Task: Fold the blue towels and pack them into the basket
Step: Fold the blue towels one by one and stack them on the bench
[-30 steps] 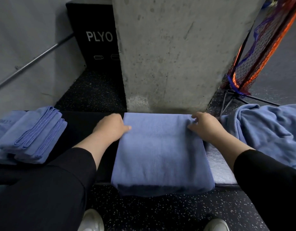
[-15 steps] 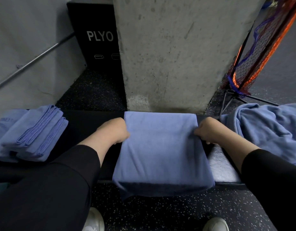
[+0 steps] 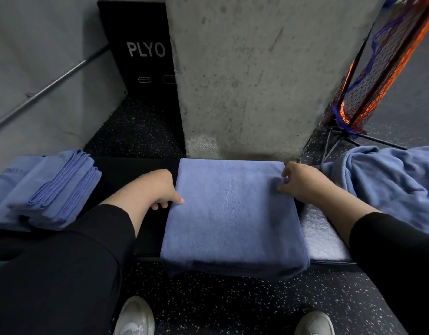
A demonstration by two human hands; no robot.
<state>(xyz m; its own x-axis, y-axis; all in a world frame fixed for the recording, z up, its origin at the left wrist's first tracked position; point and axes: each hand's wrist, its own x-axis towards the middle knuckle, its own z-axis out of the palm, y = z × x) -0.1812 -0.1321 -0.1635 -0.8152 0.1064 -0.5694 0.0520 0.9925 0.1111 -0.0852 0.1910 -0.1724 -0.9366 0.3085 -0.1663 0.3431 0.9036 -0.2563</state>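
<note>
Concrete pillar (image 3: 252, 76) is backing the bench (image 3: 324, 240), where the left hand (image 3: 155, 189) and right hand (image 3: 302, 182) are pinching the folded towel (image 3: 232, 213) by its side edges; its overhanging front edge risks sliding off.

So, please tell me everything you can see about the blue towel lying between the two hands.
The blue towel is soft terry-like cloth, folded into a thick rectangle. It lies flat across the dark bench, its near edge hanging slightly over the front. The left hand grips its left edge, thumb on top; the right hand pinches its right edge, bunching the cloth a little.
</note>
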